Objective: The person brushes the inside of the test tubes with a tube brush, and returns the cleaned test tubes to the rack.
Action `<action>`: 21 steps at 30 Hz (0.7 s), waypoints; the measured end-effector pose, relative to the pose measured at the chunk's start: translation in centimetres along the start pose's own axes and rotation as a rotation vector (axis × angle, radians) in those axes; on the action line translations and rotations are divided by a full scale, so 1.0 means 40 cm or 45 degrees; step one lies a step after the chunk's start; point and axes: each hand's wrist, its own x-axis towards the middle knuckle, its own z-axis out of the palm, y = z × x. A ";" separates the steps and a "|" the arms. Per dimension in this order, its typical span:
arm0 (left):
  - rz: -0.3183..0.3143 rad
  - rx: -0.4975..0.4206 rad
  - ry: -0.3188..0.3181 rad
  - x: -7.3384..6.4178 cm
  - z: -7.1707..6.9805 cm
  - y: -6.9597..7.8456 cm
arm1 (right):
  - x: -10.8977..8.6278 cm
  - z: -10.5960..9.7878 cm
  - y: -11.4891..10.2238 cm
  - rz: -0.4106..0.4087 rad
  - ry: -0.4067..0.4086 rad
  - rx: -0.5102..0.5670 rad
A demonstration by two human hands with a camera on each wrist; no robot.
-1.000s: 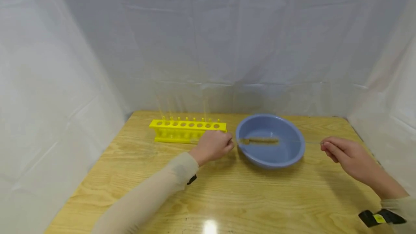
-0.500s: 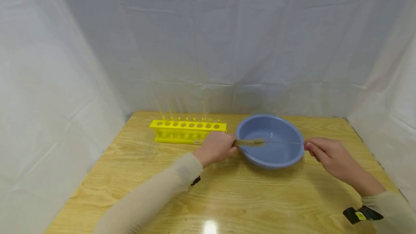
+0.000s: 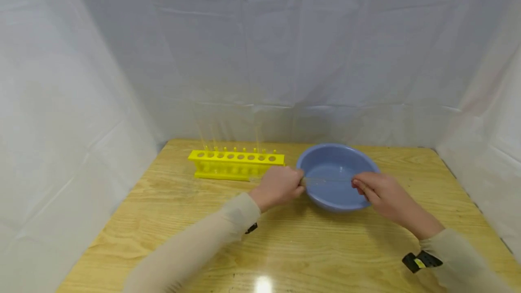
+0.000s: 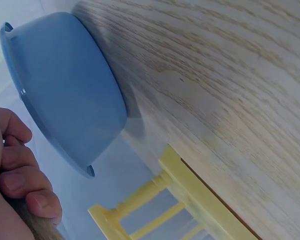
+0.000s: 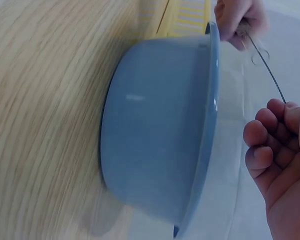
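My left hand (image 3: 281, 186) grips a clear glass test tube (image 5: 260, 58), held about level above the left rim of the blue basin (image 3: 338, 197). A test tube brush (image 5: 270, 71) runs into the tube's mouth. Its twisted wire handle stretches across the basin to my right hand (image 3: 380, 193), whose thumb and forefinger pinch the wire's end. Brown bristles (image 4: 37, 224) show at the left fist in the left wrist view; most of the brush head is hidden by that hand.
A yellow test tube rack (image 3: 236, 159) stands left of the basin, just behind my left hand. Several clear tubes (image 3: 213, 139) rise from it faintly. The wooden table (image 3: 260, 243) is bounded by white sheeting (image 3: 268, 58) at the back and sides.
My right hand has moved left, from beyond the basin to its right rim. The bristles, earlier seen over the basin, have slid left into the left hand's tube. The left hand shifted slightly right.
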 end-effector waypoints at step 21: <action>0.088 0.039 0.101 0.002 0.000 0.012 | 0.037 0.034 -0.024 0.147 -0.218 0.573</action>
